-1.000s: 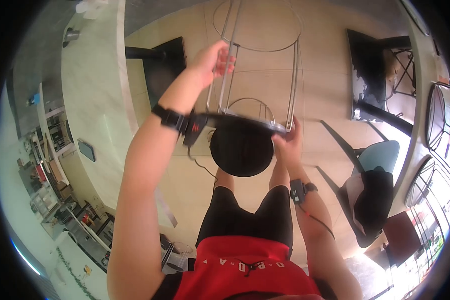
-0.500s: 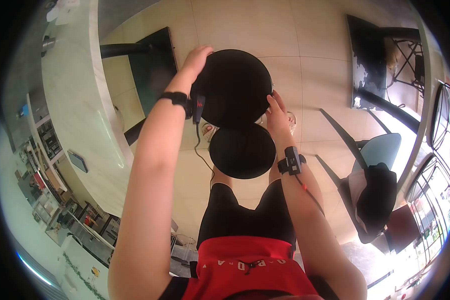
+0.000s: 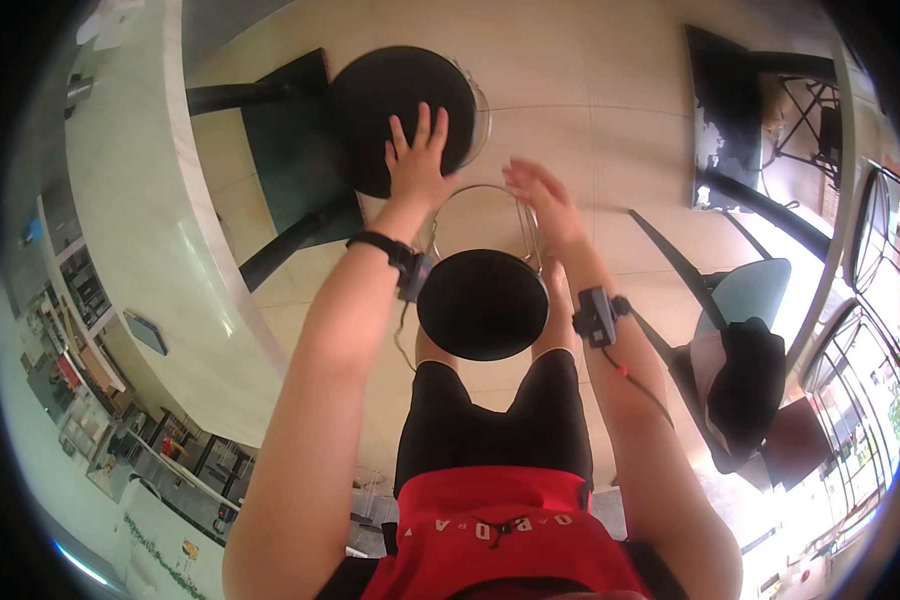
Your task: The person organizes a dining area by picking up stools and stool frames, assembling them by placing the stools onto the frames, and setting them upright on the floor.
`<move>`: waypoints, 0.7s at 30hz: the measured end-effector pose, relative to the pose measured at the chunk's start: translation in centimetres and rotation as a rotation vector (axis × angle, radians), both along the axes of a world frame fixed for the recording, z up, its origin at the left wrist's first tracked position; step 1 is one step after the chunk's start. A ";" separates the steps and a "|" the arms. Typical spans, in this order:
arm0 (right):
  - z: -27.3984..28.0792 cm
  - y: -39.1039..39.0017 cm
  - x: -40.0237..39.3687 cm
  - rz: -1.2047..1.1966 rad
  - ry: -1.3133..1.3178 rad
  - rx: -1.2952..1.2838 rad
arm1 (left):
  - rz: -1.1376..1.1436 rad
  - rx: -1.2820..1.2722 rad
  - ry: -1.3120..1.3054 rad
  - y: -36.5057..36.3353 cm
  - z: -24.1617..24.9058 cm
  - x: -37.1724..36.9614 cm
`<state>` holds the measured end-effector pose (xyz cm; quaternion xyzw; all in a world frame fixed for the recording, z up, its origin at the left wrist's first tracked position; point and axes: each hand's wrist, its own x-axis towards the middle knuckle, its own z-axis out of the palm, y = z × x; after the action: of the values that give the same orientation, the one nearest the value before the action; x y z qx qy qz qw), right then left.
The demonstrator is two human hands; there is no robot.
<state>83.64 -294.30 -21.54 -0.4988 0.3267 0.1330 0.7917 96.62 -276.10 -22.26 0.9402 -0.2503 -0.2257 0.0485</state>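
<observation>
Two round stools with black seats and thin metal frames stand before me. The farther stool [image 3: 370, 100] is up and to the left, close to a table's dark base. My left hand [image 3: 420, 165] is spread over the near right part of its seat, fingers apart. Just in front of my legs is the nearer stool [image 3: 483, 305], its curved metal frame showing beyond the seat. My right hand [image 3: 545, 192], slightly blurred, hangs in the air beyond that frame with fingers stretched out and nothing in them. Both wrists wear black straps with small cabled devices.
A pale counter [image 3: 140, 200] runs along the left, with a phone [image 3: 146, 332] lying on it. On the right is a pale blue chair [image 3: 755, 290] with a black cap-like item [image 3: 745, 390] by it. A dark table base [image 3: 725, 120] stands farther back on tiled floor.
The farther stool has moved left and away, leaving the nearer stool's frame in view. My right hand has come off its edge; my left hand has shifted from its rim to over the seat.
</observation>
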 end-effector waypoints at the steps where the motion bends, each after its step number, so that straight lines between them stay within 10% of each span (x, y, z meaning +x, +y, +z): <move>1: -1.3 0.2 -2.5 0.044 0.041 -0.030 | -0.021 -0.032 -0.047 -0.1 -0.6 2.0; 8: -1.5 2.9 -20.1 0.167 0.238 -0.266 | 0.243 0.013 -0.264 -1.9 -3.0 4.8; 13: 4.5 2.2 -23.0 0.389 0.257 -0.355 | 0.266 -0.358 0.032 3.0 -2.9 8.7; 21: 18.8 -6.0 -21.6 0.358 -0.069 -0.614 | 0.287 -0.262 0.387 15.5 6.7 -13.8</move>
<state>62.01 -300.30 -2.75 -0.7671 0.2321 0.1483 0.5794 82.78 -260.61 -15.58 0.8911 -0.1277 -0.3577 0.2482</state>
